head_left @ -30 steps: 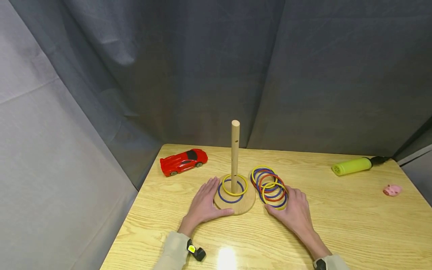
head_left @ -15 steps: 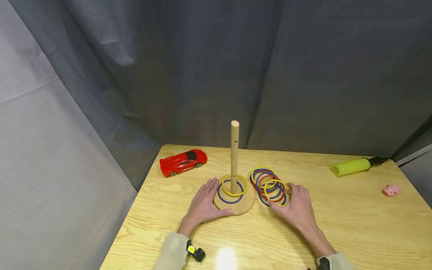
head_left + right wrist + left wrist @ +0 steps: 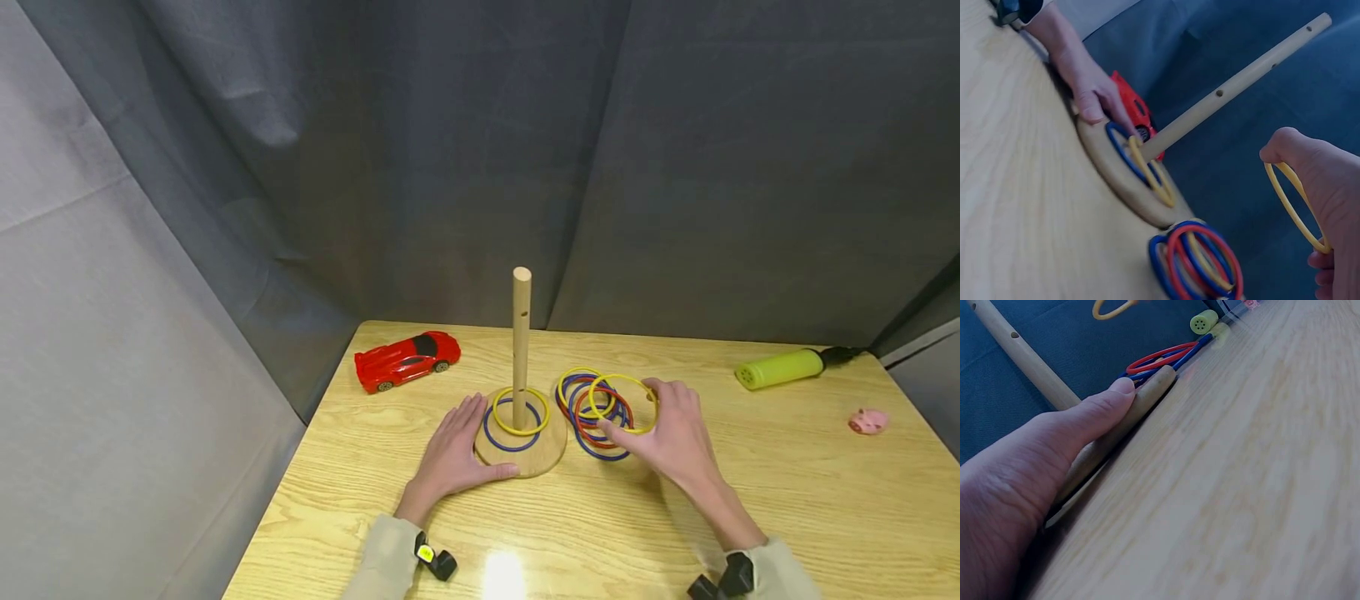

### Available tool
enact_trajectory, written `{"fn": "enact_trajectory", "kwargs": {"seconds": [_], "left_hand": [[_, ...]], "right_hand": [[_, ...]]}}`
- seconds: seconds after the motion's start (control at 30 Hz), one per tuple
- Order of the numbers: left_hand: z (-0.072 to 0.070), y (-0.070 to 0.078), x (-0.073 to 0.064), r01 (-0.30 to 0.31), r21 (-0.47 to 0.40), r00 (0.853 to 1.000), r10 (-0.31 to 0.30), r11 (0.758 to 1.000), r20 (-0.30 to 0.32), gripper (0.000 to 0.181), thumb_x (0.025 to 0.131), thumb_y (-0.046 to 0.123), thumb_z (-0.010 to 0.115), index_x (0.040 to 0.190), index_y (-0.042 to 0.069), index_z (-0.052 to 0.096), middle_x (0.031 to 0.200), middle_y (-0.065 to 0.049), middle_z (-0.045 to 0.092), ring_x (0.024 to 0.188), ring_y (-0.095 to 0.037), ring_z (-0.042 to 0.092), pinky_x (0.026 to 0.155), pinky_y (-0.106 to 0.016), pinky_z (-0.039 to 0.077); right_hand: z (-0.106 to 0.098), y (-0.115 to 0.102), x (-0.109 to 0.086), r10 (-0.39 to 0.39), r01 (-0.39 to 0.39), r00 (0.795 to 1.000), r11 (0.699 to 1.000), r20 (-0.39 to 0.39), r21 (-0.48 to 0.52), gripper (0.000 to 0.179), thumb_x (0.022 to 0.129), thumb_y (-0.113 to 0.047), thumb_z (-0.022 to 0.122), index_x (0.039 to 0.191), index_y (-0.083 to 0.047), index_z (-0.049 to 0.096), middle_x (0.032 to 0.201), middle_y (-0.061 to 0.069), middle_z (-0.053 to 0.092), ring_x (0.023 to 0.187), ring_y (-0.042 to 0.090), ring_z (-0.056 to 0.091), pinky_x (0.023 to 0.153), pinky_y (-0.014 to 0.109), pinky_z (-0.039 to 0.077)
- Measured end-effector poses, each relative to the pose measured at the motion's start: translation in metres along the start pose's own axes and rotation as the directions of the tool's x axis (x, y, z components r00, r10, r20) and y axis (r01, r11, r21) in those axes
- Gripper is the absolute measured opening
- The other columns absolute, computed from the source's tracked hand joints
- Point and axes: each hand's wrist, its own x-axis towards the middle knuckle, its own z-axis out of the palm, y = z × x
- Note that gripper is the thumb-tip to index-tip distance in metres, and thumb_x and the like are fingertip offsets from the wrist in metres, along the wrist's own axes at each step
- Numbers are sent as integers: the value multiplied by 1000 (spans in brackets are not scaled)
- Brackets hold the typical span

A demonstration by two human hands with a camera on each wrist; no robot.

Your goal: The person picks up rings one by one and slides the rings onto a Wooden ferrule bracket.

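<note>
Right hand [image 3: 671, 429] has yellow ring [image 3: 621, 376] pinched between thumb and fingers, up in air, clear of ring pile [image 3: 592, 417] just left of that hand! Left hand [image 3: 453, 454], well apart from right, fingers and thumb spread against round wooden base [image 3: 551, 454], seemingly steadying it. Wooden peg [image 3: 521, 350] upright between hands, blue ring [image 3: 512, 451] and second yellow ring [image 3: 517, 434] round its foot. Step in hand looks like picking ring off pile; next move likely calls for carrying it leftward above peg top, centring, lowering.

dark grey curtain [image 3: 420, 183] behind | paler grey cloth [image 3: 127, 350] at left | wood-grain table [image 3: 780, 508] | white glare [image 3: 503, 575] on it
</note>
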Motion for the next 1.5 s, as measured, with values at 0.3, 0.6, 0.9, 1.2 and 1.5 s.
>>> {"fn": "enact_trajectory", "kwargs": {"seconds": [0.3,0.6,0.9,1.2,1.5], "left_hand": [[-1,0,1,1,6,1000,-1,1000,3,134,71,97,56,168,11,22,174,-6,22,161,-24,16,131,-44,19],[0,-2,1,-8,-2,1000,8,1000,-7,134,71,97,57,167,10,23,173,-6,23,161,-25,18,130,-46,20],[2,-4,1,1,13,1000,-1,1000,5,135,70,100,52,168,12,20,174,-4,21,162,-22,15,131,-44,17],[2,-3,1,5,5,1000,-5,1000,9,135,71,100,52,168,12,20,174,-4,21,161,-23,15,131,-44,17],[1,-3,0,-4,4,1000,4,1000,3,135,70,99,54,168,12,21,174,-5,21,161,-23,15,131,-44,17]], "right_hand": [[-22,-15,16,-26,26,1000,999,2,31,89,72,-49,92,132,8,58,119,26,58,114,45,47,90,61,45],[-40,-27,33,-78,81,996,994,-30,74,84,72,-44,92,132,6,60,123,26,59,118,46,48,93,62,42],[-62,-40,54,-111,116,991,991,-78,71,81,72,-41,93,129,7,61,112,24,57,105,42,44,80,48,35],[-84,-61,77,-167,177,981,978,-95,109,74,71,-35,92,127,5,64,106,19,57,103,38,44,82,46,32],[-98,-83,93,-206,216,974,969,-90,117,71,72,-37,92,126,0,66,106,14,57,103,33,44,82,42,32]]}}
